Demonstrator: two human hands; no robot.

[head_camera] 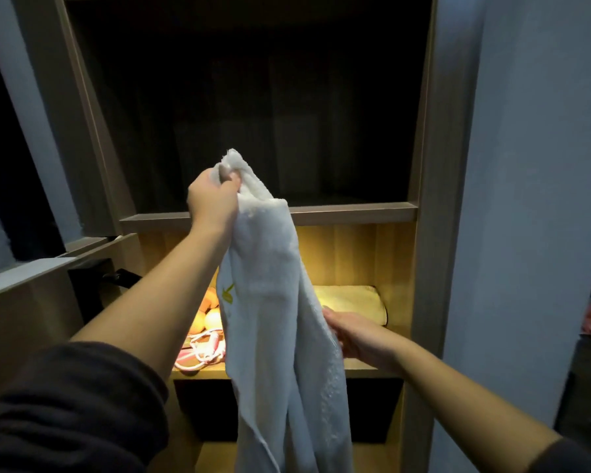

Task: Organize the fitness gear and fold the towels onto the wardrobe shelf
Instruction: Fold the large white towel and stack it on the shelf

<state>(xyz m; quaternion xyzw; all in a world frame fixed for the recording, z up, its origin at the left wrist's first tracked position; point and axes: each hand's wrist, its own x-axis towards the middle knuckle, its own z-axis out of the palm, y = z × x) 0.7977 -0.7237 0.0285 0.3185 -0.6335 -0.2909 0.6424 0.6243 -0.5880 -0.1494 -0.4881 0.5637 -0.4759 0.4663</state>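
Observation:
A white towel (273, 302) with a small green-yellow mark hangs lengthwise in front of the wardrobe. My left hand (212, 199) is raised and pinches its top corner. Lower down, my right hand (359, 336) grips the towel's right edge, fingers partly hidden behind the cloth. Behind the towel is the lit wardrobe shelf (362, 368). On it at the right lies a folded pale towel (352, 298). At the left lie orange and yellow balls (207, 317) and a pink-and-white skipping rope (202, 353), partly hidden by the hanging towel.
A dark compartment (253, 114) sits above the lit shelf, bounded by a shelf board (355, 213). Another dark opening (372, 411) lies below. A wardrobe side panel (437, 233) and a pale wall (533, 199) stand at the right; a lower cabinet top (24, 278) at the left.

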